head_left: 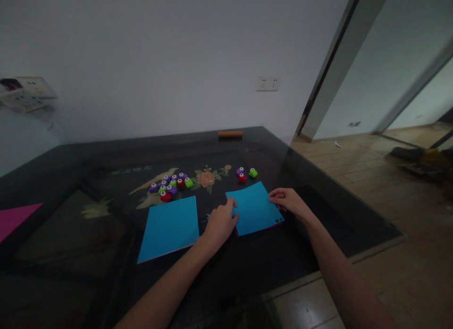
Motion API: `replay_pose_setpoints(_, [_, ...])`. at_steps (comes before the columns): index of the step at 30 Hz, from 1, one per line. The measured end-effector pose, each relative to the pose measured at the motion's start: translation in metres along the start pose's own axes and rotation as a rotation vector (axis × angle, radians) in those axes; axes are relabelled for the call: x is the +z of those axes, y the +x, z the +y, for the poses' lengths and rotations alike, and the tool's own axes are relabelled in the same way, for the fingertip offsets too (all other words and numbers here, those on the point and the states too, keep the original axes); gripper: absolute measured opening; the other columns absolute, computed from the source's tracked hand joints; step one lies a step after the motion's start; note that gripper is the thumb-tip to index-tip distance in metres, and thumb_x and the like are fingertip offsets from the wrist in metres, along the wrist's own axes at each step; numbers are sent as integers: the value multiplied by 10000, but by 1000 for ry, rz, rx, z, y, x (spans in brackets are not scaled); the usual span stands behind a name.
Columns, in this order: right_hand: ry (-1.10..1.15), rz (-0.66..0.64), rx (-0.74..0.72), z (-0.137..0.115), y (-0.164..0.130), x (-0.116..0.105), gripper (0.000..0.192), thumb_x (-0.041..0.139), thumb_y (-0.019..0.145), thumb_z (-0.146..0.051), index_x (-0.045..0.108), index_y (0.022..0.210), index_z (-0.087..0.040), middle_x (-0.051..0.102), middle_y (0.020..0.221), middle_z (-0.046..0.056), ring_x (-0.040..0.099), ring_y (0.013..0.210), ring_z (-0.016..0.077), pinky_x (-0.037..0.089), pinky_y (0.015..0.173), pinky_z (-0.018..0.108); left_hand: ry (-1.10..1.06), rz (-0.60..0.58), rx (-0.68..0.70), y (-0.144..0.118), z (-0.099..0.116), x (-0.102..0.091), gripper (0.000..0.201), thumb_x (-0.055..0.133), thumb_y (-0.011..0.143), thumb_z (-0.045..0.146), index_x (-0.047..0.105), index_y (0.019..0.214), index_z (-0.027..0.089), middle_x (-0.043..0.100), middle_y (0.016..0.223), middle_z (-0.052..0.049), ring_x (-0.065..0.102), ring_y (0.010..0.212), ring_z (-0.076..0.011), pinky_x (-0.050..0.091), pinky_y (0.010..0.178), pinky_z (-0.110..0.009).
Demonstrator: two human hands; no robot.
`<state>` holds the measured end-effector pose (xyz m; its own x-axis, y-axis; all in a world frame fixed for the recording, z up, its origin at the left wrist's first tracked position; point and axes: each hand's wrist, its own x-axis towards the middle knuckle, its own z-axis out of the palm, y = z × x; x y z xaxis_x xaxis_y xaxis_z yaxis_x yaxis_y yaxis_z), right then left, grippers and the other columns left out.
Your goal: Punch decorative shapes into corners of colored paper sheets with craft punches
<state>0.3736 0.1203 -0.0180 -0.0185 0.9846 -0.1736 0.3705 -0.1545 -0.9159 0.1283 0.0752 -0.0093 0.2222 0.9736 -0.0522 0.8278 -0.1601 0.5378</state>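
Note:
A blue square sheet (253,208) lies in front of me on the dark table, with a thin pink edge showing under it and small dark marks at its near right corner. My left hand (221,221) grips its left edge, thumb and fingers closed on it. At the opposite edge, my right hand (288,201) pinches the sheet, with part of its fingertips hidden. A second blue sheet (170,229) rests flat to the left, close to my left forearm. Something small and blue (208,216) pokes out beside my left hand, too covered to name.
Several purple, green and red toy figures with big eyes (172,183) cluster behind the left sheet. Two more, plus a green figure (252,172), stand behind the right one. A brown cylinder (230,134) lies by the wall. Pink paper (17,218) is at far left.

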Motion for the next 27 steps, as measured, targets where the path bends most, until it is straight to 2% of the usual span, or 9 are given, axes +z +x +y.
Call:
replay_pose_setpoints(6, [-122,29,-27,3,3,2,205,680,656,-180,629,850,-136,535,449,-53,478,381,91,333,358,190,22,-14,-10,-2,3,-4,196,541,801,236,545,997,233,637,743,-41,637,727,-245,450,688,-346])
replay_pose_setpoints(12, [-238,89,-114,10,7,0,233,695,651,-188,624,870,-153,539,480,-59,488,384,92,380,406,209,-112,19,5,-5,1,-5,158,509,821,237,558,971,223,639,764,-47,634,761,-244,453,736,-376])
replay_pose_setpoints(14, [-241,137,-131,10,7,-1,208,692,660,-198,628,854,-157,548,507,-48,514,418,101,404,424,214,-206,36,14,-8,1,-6,168,497,826,221,550,985,216,645,854,-56,629,823,-220,464,762,-351])
replay_pose_setpoints(17, [-100,175,-121,7,5,1,166,665,693,-209,628,848,-161,618,627,3,592,550,134,470,476,227,-354,53,-6,-13,2,-7,275,498,825,199,496,1100,193,595,1136,-112,574,1059,-200,479,813,-300])
replay_pose_setpoints(20, [75,150,-78,2,1,3,138,637,723,-191,624,857,-165,669,761,48,630,655,153,521,541,250,-636,35,-132,-18,5,-8,403,488,814,163,430,1212,196,464,1347,-145,428,1268,-220,448,928,-337])
replay_pose_setpoints(23, [164,115,-34,-3,-2,4,121,630,733,-160,628,853,-170,685,820,65,645,703,158,539,579,258,-924,-24,-273,-23,10,-11,502,456,765,79,409,1242,228,381,1435,-108,331,1339,-220,402,1005,-364])
replay_pose_setpoints(27, [194,93,-41,-5,-4,5,108,628,742,-153,635,848,-172,690,830,65,648,717,160,538,573,250,-1033,-71,-294,-26,14,-15,562,396,745,50,369,1272,244,356,1459,-74,322,1345,-194,403,1019,-358])
